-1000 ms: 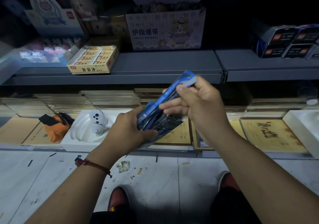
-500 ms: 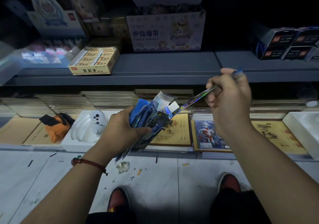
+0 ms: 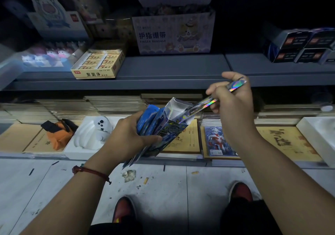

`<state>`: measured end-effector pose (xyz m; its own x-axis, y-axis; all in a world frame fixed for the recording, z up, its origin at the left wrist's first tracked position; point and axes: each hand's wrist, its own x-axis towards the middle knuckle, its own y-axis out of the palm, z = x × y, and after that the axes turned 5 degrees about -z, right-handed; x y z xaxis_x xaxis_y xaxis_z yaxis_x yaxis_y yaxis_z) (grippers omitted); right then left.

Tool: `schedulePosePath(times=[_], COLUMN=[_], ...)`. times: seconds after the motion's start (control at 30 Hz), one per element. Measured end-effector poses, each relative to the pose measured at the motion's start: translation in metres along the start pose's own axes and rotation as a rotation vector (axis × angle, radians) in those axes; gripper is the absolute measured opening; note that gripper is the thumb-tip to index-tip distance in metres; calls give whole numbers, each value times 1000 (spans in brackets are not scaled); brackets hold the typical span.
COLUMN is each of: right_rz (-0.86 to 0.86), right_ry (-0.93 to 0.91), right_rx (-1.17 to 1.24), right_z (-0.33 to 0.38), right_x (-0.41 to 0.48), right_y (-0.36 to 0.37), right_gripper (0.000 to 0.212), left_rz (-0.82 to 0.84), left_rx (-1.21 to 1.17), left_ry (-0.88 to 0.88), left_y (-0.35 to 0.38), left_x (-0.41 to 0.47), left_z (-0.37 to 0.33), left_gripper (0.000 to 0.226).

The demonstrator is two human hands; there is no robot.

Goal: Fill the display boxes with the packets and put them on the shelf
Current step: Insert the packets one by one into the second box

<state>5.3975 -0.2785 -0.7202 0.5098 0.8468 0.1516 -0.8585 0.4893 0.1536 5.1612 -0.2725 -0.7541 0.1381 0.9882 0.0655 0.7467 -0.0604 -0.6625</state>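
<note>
Display box [image 3: 176, 116]: small, open-topped, clamped with blue packets [image 3: 147, 121] in left hand [image 3: 125, 140], above lower shelf. Right hand [image 3: 233, 100] pinched holographic packet [image 3: 215, 99], its tip at box mouth. Step: filling. Next: slide packet in straight.

The pale carton [image 3: 174, 33] on the shelf [image 3: 172, 68] reads "护指绷带 FINGER BANDAGE"; the yellow eraser box [image 3: 97, 65] reads "聚屑净".
</note>
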Motion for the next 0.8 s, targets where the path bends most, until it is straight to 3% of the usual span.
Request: schedulePosePath(times=[0.23,0.47,0.8], right_rz=[271,282,250], right_ry=[-53,-98,-87], right_rx=[-282,-506,-408], right_z=[-8,-21,-18], right_x=[-14,-12,-12], right_y=[7,9,11], right_gripper=[56,71,31], left_rz=[2,-19,-36], left_rx=[-30,-26,-6], left_ry=[21,38,43], left_y=[-2,-4,-5], left_x=[-2,-2,0], left_z=[-5,-4,-2], left_gripper=[44,44,46])
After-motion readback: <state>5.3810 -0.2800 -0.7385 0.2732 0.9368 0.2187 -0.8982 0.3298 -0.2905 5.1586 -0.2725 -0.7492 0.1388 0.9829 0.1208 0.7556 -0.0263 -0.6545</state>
